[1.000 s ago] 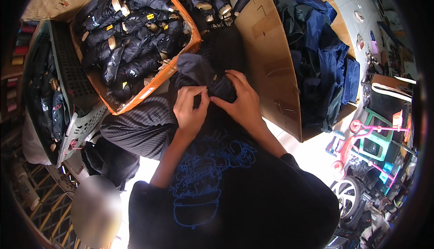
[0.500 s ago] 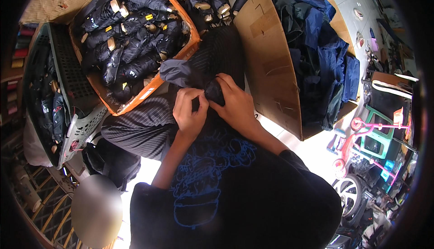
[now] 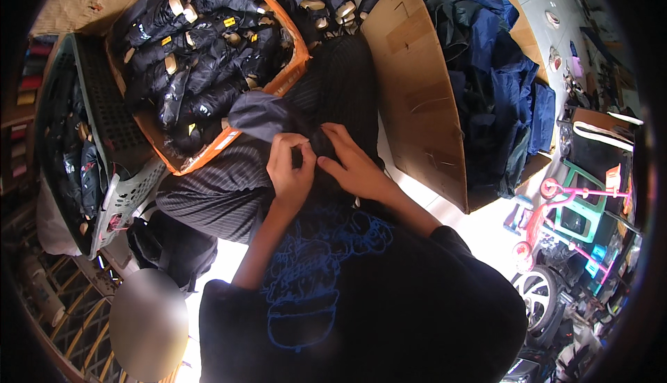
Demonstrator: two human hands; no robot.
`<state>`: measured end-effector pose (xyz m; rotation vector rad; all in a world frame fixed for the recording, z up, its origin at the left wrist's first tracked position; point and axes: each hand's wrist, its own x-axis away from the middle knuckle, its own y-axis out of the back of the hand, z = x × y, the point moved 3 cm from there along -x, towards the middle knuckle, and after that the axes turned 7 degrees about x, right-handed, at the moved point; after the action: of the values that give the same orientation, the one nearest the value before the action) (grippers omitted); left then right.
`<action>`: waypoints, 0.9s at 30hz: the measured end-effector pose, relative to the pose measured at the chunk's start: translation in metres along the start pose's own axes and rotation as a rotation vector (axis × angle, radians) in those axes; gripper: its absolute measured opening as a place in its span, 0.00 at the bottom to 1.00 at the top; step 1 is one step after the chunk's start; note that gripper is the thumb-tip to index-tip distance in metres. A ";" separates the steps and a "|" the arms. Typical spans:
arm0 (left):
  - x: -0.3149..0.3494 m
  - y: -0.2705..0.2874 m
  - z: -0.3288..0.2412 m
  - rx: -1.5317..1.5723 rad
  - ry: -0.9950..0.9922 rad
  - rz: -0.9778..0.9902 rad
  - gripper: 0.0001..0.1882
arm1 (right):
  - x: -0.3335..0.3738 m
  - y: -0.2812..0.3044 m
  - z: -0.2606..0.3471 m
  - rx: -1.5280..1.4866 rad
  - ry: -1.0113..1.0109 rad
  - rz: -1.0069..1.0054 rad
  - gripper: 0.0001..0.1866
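Note:
A dark grey piece of thin cloth [image 3: 260,115] lies over my lap, its loose end spreading toward the orange-edged box. My left hand [image 3: 286,167] is closed in a pinch at the near edge of this cloth, thumb and forefinger making a ring. Close beside it, my right hand [image 3: 354,169] curls round the dark, bunched part of the cloth, its thumb pointing at the left fingertips. Black cloth against dark trousers makes the exact grip hard to see.
An orange-edged box [image 3: 295,49] full of black rolled bundles with pale ends stands ahead left. Left of it is a dark plastic crate [image 3: 111,133] of similar bundles. A cardboard box [image 3: 417,105] of navy cloth stands right. Beyond it lies a pink scooter [image 3: 535,223].
The cloth's loose end has shifted left. My right hand has lowered slightly and its fingers have slid down, so the black bunch it held shows less. My left hand keeps its pinch.

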<state>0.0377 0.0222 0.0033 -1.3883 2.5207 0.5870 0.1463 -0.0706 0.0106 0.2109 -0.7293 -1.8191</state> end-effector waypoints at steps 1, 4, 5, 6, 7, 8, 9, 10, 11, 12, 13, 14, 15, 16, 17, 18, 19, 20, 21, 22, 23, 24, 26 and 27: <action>0.001 0.000 0.002 0.000 0.010 -0.001 0.06 | 0.002 -0.004 -0.005 -0.059 -0.004 -0.046 0.29; 0.004 -0.006 0.014 0.033 0.032 0.016 0.06 | 0.010 -0.011 -0.004 -0.110 -0.073 -0.156 0.28; 0.006 -0.006 0.015 0.019 0.011 0.015 0.07 | 0.015 -0.013 -0.002 -0.105 -0.105 -0.188 0.28; 0.006 -0.007 0.014 0.006 -0.010 0.016 0.07 | 0.020 -0.012 -0.001 -0.075 -0.074 -0.220 0.28; 0.007 -0.008 0.014 -0.007 -0.031 0.017 0.08 | 0.025 -0.011 0.001 -0.046 -0.042 -0.251 0.28; 0.007 -0.008 0.013 -0.010 -0.038 0.017 0.08 | 0.029 -0.010 0.001 -0.015 -0.011 -0.283 0.28; 0.009 -0.009 0.011 -0.015 -0.044 0.016 0.08 | 0.034 -0.010 0.000 -0.011 -0.007 -0.277 0.27; 0.010 -0.009 0.009 -0.019 -0.050 0.016 0.09 | 0.038 -0.011 -0.003 -0.007 -0.003 -0.270 0.27; 0.011 -0.010 0.008 -0.024 -0.042 0.034 0.09 | 0.042 -0.010 -0.005 -0.003 0.000 -0.264 0.26; 0.012 -0.010 0.008 -0.029 -0.037 0.051 0.09 | 0.044 -0.008 -0.005 -0.024 0.003 -0.278 0.24; 0.014 -0.009 0.008 -0.034 -0.032 0.068 0.09 | 0.047 -0.005 -0.005 -0.044 0.006 -0.292 0.23; 0.016 -0.010 0.009 -0.020 -0.020 0.080 0.08 | 0.049 -0.002 -0.005 -0.065 0.009 -0.306 0.21; 0.018 -0.010 0.011 -0.008 -0.009 0.090 0.08 | 0.049 0.001 -0.005 -0.111 -0.023 -0.324 0.19; 0.020 -0.011 0.012 0.005 0.003 0.099 0.07 | 0.047 0.004 -0.007 -0.158 -0.055 -0.342 0.18; 0.020 -0.011 0.012 0.030 0.020 0.090 0.07 | 0.045 0.007 -0.009 -0.205 -0.087 -0.360 0.17; 0.019 -0.011 0.012 0.058 0.036 0.083 0.07 | 0.043 0.009 -0.011 -0.236 -0.030 -0.390 0.16; 0.019 -0.012 0.011 0.086 0.052 0.076 0.07 | 0.041 0.010 -0.014 -0.267 0.028 -0.420 0.14; 0.017 -0.013 0.011 0.089 0.050 0.066 0.08 | 0.039 0.012 -0.017 -0.298 0.085 -0.449 0.14; 0.016 -0.013 0.010 0.090 0.048 0.058 0.08 | 0.038 0.014 -0.021 -0.356 0.022 -0.390 0.13; 0.015 -0.013 0.008 0.091 0.047 0.049 0.08 | 0.037 0.017 -0.025 -0.413 -0.040 -0.330 0.13; 0.014 -0.014 0.008 0.125 0.073 0.055 0.08 | 0.035 0.018 -0.028 -0.469 -0.103 -0.270 0.13; 0.013 -0.015 0.006 0.161 0.101 0.059 0.08 | 0.032 0.014 -0.032 -0.497 -0.098 -0.311 0.13; 0.013 -0.019 0.005 0.199 0.140 0.077 0.08 | 0.027 0.000 -0.046 -0.550 -0.088 -0.402 0.14; 0.014 -0.019 0.004 0.200 0.154 0.086 0.07 | 0.026 0.002 -0.043 -0.611 -0.129 -0.397 0.15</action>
<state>0.0465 0.0041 -0.0101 -1.3041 2.6840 0.2413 0.1583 -0.1102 -0.0172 -0.1806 -0.1936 -2.3625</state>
